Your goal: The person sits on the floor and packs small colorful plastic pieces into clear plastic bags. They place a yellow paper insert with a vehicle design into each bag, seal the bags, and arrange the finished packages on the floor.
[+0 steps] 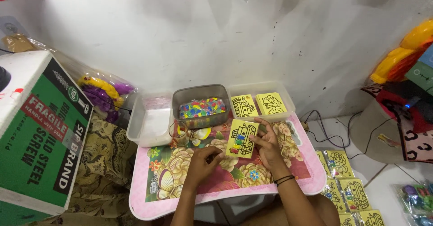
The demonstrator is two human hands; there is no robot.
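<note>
My right hand (267,144) holds a yellow card (241,138) with a black line drawing of a vehicle, upright over the small pink floral table (297,181). A few bits of colour sit on the card's lower left. My left hand (205,158) is curled just left of the card's lower edge, fingers pinched together; I cannot tell what it holds. Behind the card stands a grey tub (200,100) full of small coloured pieces. A clear tray (288,103) to its right holds two more yellow drawing cards (271,103).
An empty clear tray (140,126) and a small glass (179,132) sit at the table's left. A large green and white cardboard box (40,136) stands at the left. Bagged yellow cards (349,190) lie on the floor at right, near cables and toys.
</note>
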